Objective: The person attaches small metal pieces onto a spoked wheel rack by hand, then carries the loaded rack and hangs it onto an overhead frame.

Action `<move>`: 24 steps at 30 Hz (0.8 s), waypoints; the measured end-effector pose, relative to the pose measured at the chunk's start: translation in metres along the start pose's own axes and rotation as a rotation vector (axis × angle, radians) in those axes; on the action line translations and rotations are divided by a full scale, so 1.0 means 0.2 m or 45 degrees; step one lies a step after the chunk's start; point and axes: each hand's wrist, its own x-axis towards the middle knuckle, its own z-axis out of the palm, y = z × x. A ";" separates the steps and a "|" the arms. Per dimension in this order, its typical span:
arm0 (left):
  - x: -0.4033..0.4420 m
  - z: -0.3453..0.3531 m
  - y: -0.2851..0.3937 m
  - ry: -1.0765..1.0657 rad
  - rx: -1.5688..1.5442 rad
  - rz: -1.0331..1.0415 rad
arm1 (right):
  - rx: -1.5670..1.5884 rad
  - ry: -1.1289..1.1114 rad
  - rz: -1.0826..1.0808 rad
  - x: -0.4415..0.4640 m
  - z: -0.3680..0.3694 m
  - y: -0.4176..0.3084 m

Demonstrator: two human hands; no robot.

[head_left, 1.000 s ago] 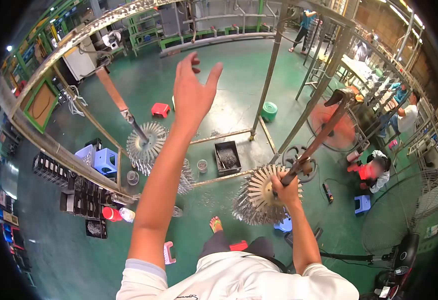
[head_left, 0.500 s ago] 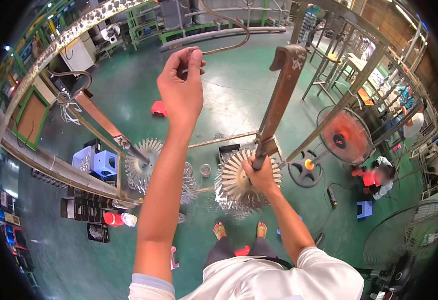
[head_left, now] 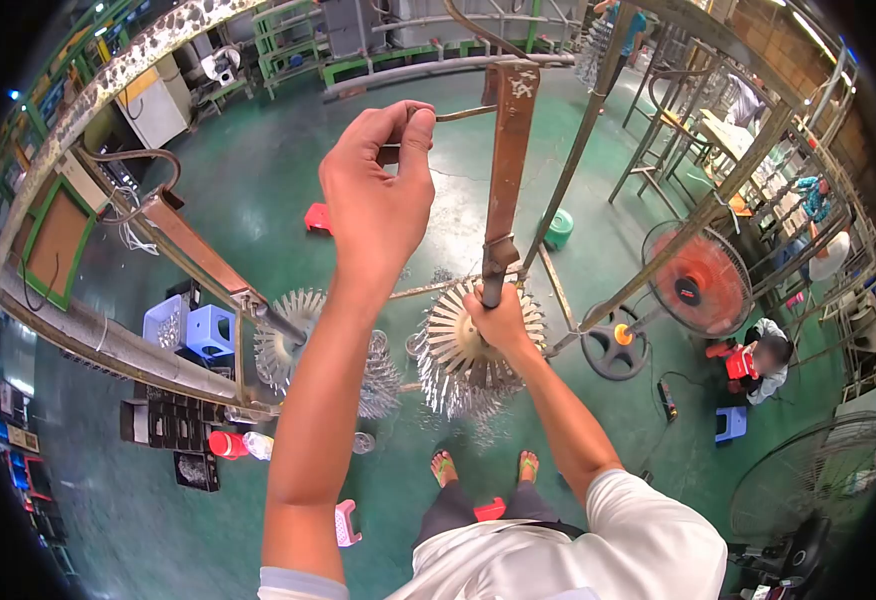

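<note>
My left hand [head_left: 383, 165] is raised at upper centre, its fingers pinched on the end of a curved metal hook [head_left: 468, 115]. Just right of it stands the flat brown bar [head_left: 513, 150] of a hanging rack. My right hand [head_left: 493, 315] is wrapped round the lower rod of that bar. Below it spreads the rack's round disc [head_left: 458, 335], with many radial slats and shiny metal pieces hanging from its rim. A similar disc [head_left: 293, 335] on another brown bar [head_left: 198, 245] hangs to the left, partly behind my left forearm.
A metal frame [head_left: 548, 285] surrounds the racks. An orange-centred fan [head_left: 698, 280] stands right, a second fan [head_left: 818, 470] lower right. A seated person [head_left: 763, 360] is at right. Black crates [head_left: 163, 415], a blue stool [head_left: 211, 330] and a red stool [head_left: 319, 218] are on the floor.
The held rack has moved left and its bar now stands nearly upright, close to my left hand. My left hand has gone from spread fingers to a pinch on the hook.
</note>
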 end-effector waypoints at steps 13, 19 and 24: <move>0.02 0.00 0.00 -0.025 -0.052 -0.006 | -0.041 -0.014 0.032 0.05 0.05 0.16; 0.01 -0.01 0.00 -0.025 -0.042 -0.037 | -0.019 -0.026 0.016 0.04 0.06 0.20; 0.02 -0.04 -0.02 -0.041 -0.050 -0.036 | -0.045 0.001 -0.033 0.05 0.08 0.21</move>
